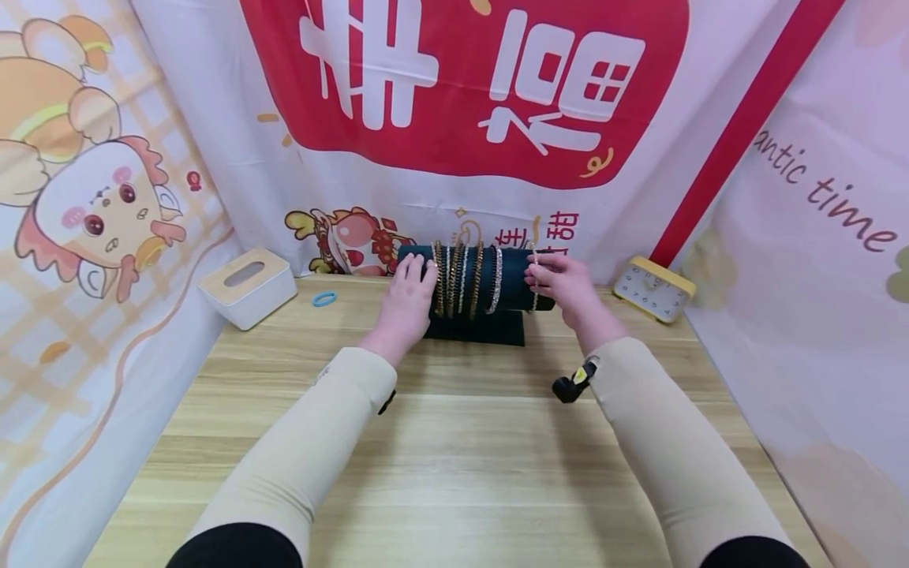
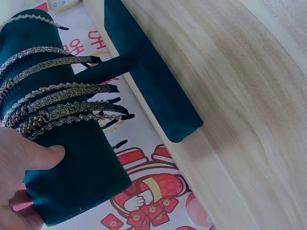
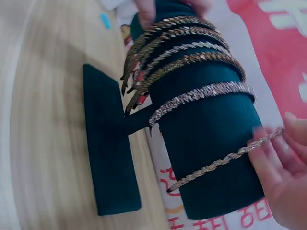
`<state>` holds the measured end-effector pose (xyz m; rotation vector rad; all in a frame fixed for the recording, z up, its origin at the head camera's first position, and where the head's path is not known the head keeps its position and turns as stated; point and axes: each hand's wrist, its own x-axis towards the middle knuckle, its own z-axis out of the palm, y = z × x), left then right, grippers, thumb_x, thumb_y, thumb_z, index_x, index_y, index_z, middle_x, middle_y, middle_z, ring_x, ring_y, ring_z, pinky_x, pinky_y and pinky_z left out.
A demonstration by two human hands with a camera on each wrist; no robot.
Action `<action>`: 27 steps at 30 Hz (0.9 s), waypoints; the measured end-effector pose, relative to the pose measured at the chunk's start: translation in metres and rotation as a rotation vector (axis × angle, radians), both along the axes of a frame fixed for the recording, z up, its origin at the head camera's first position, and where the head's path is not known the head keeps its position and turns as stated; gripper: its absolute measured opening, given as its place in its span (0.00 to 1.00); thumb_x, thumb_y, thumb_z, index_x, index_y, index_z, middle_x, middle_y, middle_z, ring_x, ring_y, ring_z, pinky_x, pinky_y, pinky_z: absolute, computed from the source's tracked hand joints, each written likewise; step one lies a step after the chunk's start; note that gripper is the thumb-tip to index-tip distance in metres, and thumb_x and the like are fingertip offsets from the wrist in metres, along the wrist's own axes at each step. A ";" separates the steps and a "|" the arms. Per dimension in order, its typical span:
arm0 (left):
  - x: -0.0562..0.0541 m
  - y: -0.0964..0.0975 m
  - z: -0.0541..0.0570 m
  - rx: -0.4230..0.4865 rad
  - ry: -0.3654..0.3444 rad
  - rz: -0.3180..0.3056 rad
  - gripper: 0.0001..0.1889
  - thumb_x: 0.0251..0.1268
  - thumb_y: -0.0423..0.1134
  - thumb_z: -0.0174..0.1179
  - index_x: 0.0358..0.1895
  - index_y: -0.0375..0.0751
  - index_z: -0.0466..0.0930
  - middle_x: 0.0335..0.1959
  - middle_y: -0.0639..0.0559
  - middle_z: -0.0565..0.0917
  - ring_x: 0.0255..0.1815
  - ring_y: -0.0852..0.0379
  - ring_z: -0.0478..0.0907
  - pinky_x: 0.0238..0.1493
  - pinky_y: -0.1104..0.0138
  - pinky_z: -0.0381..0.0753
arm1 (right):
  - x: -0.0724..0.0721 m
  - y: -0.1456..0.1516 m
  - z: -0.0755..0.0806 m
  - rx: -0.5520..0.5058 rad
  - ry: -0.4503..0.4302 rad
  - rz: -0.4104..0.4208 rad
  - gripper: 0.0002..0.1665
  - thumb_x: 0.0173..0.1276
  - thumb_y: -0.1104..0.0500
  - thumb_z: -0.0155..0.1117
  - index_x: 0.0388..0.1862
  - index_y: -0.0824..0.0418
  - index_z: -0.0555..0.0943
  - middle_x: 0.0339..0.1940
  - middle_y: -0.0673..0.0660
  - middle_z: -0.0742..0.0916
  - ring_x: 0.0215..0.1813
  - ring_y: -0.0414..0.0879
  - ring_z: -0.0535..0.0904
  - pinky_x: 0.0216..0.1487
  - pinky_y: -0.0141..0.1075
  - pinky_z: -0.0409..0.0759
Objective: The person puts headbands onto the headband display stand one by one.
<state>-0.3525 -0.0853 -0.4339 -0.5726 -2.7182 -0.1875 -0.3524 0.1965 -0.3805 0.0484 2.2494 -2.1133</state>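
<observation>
A dark green velvet headband stand (image 1: 514, 276) has a horizontal padded roll on a flat base (image 3: 112, 143). Several beaded, glittery headbands in gold and silver, such as a wide silver one (image 3: 206, 96), arch over the roll. My left hand (image 1: 408, 304) grips the roll's left end, its thumb (image 2: 48, 155) lying along the velvet beside the clustered headbands. Near the right end sits a thin twisted silver headband (image 3: 216, 165), apart from the others. My right hand (image 3: 285, 163) pinches this headband near its top, with the fingertips close against the roll.
On the wooden table (image 1: 454, 457), a white tissue box (image 1: 248, 288) with a wooden lid and a small blue ring (image 1: 324, 299) lie to the left. A yellow-topped clock (image 1: 653, 288) stands at the back right. A printed cloth (image 1: 454, 189) hangs right behind the stand.
</observation>
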 end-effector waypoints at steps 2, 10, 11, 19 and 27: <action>0.000 0.001 0.001 0.004 0.000 -0.002 0.40 0.53 0.31 0.71 0.70 0.33 0.62 0.70 0.31 0.61 0.73 0.34 0.55 0.73 0.51 0.56 | 0.001 -0.004 0.002 0.127 0.041 -0.027 0.24 0.73 0.63 0.62 0.66 0.68 0.74 0.54 0.64 0.82 0.52 0.48 0.78 0.61 0.41 0.76; 0.001 0.001 0.002 -0.008 -0.011 -0.001 0.39 0.54 0.31 0.71 0.70 0.33 0.62 0.70 0.31 0.61 0.73 0.34 0.55 0.73 0.52 0.56 | 0.005 -0.002 0.005 0.748 0.298 0.100 0.34 0.69 0.71 0.61 0.73 0.66 0.66 0.64 0.67 0.73 0.65 0.60 0.70 0.67 0.50 0.67; 0.000 0.001 0.002 -0.013 -0.010 -0.002 0.40 0.53 0.31 0.71 0.70 0.33 0.62 0.70 0.31 0.61 0.73 0.34 0.55 0.73 0.52 0.56 | 0.005 0.000 0.002 0.819 0.343 0.115 0.36 0.67 0.71 0.64 0.73 0.66 0.67 0.65 0.67 0.72 0.66 0.61 0.68 0.68 0.51 0.66; -0.001 -0.002 0.000 -0.027 0.020 0.001 0.40 0.52 0.32 0.72 0.69 0.32 0.63 0.69 0.31 0.62 0.72 0.34 0.56 0.73 0.52 0.55 | 0.009 0.009 -0.022 1.082 0.580 0.174 0.42 0.62 0.63 0.74 0.74 0.62 0.67 0.72 0.62 0.71 0.72 0.60 0.63 0.73 0.50 0.59; 0.001 -0.001 0.003 -0.038 0.021 -0.013 0.40 0.51 0.31 0.71 0.69 0.31 0.63 0.69 0.30 0.63 0.71 0.33 0.57 0.73 0.52 0.56 | 0.008 -0.004 -0.031 1.153 0.695 0.130 0.39 0.64 0.60 0.72 0.73 0.59 0.70 0.71 0.57 0.74 0.72 0.57 0.64 0.72 0.49 0.60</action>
